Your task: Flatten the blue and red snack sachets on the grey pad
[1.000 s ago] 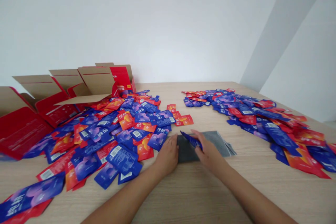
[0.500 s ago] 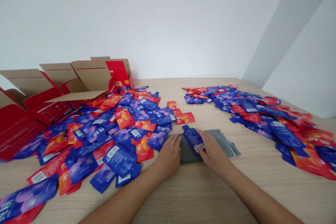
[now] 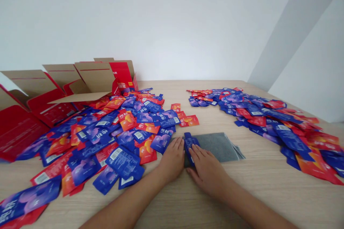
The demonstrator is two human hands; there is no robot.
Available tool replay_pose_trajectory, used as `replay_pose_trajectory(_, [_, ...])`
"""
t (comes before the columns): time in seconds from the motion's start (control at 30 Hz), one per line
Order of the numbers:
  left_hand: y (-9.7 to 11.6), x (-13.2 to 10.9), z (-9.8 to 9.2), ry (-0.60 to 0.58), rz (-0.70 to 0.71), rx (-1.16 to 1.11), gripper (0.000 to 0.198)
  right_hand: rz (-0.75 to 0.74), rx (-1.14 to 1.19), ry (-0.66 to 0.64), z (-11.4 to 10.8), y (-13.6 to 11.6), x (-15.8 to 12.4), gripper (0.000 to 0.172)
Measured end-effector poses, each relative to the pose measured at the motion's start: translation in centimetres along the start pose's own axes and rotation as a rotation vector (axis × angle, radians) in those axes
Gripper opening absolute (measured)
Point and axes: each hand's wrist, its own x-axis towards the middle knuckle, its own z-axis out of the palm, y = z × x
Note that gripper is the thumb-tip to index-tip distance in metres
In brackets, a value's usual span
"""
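A folded grey cloth (image 3: 223, 146) lies flat on the table in front of me. My left hand (image 3: 173, 157) rests palm down over its left end, fingers stretched out. Beside that hand, a blue spouted pouch (image 3: 189, 140) with printed text lies on the cloth. My right hand (image 3: 208, 166) lies on this pouch with straight fingers, its thumb apart near the cloth's front edge. The pouch's lower part is hidden beneath the fingers.
Left of my hands spreads a heap of blue and red-orange pouches (image 3: 129, 132). Several open red cardboard boxes (image 3: 99, 78) stand behind it. A long row of similar pouches (image 3: 260, 114) runs along the right. A white wall (image 3: 188, 25) rises behind the table (image 3: 166, 200).
My right hand has moved left across the cloth with the blue pouch, now close to my left hand. Its grip has flattened into fingers laid over the pouch. The left hand stays put.
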Motion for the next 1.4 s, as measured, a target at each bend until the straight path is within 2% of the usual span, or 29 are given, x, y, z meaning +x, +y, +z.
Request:
replay_pose_trajectory(0.17, [-0.4,-0.1,0.5,0.058,-0.025,-0.077,0.045,0.013,0.010,0.061,-0.3,-0.7,0.0,0.044])
replay_pose_trajectory(0.27, [-0.4,-0.1,0.7,0.082,-0.048,-0.128,0.047,0.041,0.122,0.139,-0.4,0.7,0.2,0.044])
replay_pose_trajectory(0.37, [-0.3,-0.1,0.5,0.075,-0.048,-0.139,0.045,0.122,0.212,0.239,-0.7,2.8,0.4,0.046])
replay_pose_trajectory(0.43, [-0.3,-0.1,0.4,0.063,-0.053,-0.132,0.044,0.185,0.228,0.262,-0.9,4.0,0.4,0.047])
replay_pose_trajectory(0.5, [-0.2,-0.1,0.2,0.051,-0.055,-0.126,0.043,0.221,0.211,0.255,-1.0,4.7,0.5,0.046])
replay_pose_trajectory(0.7, [-0.1,0.0,-0.1,0.027,-0.040,-0.097,0.042,0.169,-0.003,0.326,-0.5,4.6,0.6,0.049])
replay_pose_trajectory(0.8, [0.0,0.0,-0.3,0.002,-0.038,-0.082,0.042,0.198,-0.064,0.283,0.1,4.9,0.5,0.051])
replay_pose_trajectory(0.93, [0.1,0.1,-0.5,-0.011,-0.031,-0.072,0.043,0.193,-0.091,0.140,0.5,5.3,0.6,0.041])
replay_pose_trajectory(1.03, [0.2,0.0,-0.7,-0.021,-0.027,-0.056,0.043,0.179,-0.118,0.036,0.1,5.3,0.7,0.038])
replay_pose_trajectory(1.17, [0.3,0.0,-0.9,-0.053,-0.026,-0.010,0.042,0.178,-0.195,-0.031,-0.8,5.6,0.8,0.037])
replay_pose_trajectory(1.3, [0.3,0.0,-0.9,-0.054,-0.022,-0.005,0.042,0.162,-0.204,-0.003,-1.0,6.4,0.8,0.034])
replay_pose_trajectory(1.4, [0.2,0.1,-0.9,-0.051,-0.016,-0.029,0.044,0.139,-0.130,0.137,-1.0,6.7,0.8,0.037])
